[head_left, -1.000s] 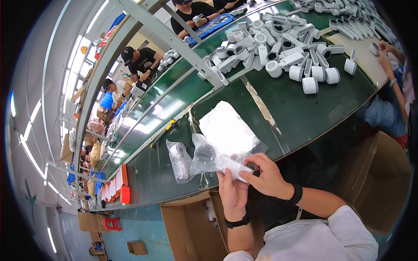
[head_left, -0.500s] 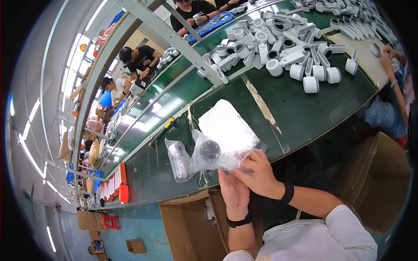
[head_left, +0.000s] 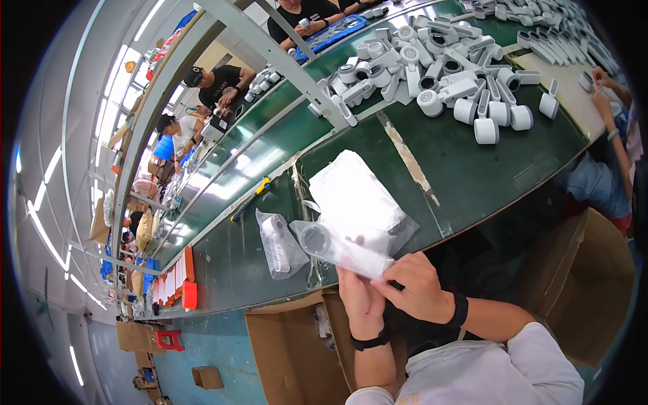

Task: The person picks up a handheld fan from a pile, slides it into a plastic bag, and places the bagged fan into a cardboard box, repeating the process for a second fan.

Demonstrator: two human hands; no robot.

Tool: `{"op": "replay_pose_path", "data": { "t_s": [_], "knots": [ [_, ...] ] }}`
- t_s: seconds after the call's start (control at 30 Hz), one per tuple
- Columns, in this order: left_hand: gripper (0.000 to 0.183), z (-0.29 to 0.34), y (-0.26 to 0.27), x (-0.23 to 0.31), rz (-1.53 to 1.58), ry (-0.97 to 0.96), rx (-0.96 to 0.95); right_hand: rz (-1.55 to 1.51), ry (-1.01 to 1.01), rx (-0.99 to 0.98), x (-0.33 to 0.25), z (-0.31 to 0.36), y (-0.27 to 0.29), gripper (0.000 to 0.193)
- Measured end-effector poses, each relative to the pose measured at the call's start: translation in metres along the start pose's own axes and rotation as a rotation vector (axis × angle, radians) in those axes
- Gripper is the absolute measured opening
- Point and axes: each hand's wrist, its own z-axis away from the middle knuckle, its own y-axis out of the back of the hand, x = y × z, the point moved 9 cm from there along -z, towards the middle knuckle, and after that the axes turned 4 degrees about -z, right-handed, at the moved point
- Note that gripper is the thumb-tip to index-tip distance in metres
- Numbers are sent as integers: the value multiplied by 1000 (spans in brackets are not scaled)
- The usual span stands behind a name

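A white device with a round head lies inside a clear plastic bag [head_left: 344, 254], held over the table's near edge. My left hand [head_left: 362, 305] grips the bag from below, its fingertips partly hidden behind the plastic. My right hand [head_left: 420, 290] is closed, pinching the bag's near end between thumb and fingers. Just beyond, a stack of white and clear plastic bags [head_left: 352, 189] rests on the green table. Left of it lies a second bagged device [head_left: 275, 244], apart from both hands.
A large heap of white and grey round-headed devices [head_left: 432, 77] covers the far right of the green table [head_left: 486, 182]. A yellow and black cutter [head_left: 251, 199] lies left. Cardboard boxes [head_left: 290, 351] stand below the edge. Metal posts [head_left: 297, 71] rise beyond; other people work around.
The bag has straightened around the device, which now lies lengthwise toward my hands. My right hand has shifted slightly nearer to me, at the bag's end.
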Motion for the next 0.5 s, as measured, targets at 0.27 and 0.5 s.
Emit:
{"op": "replay_pose_path", "data": {
  "t_s": [0.27, 0.5],
  "knots": [
    [46, -1, 11, 15, 75, -75, 39, -313, -123, 49, 9, 5, 0, 18],
    [47, 5, 60, 59, -1, -145, 141, -405, -283, -125, 28, 6, 9, 14]
  ]
}}
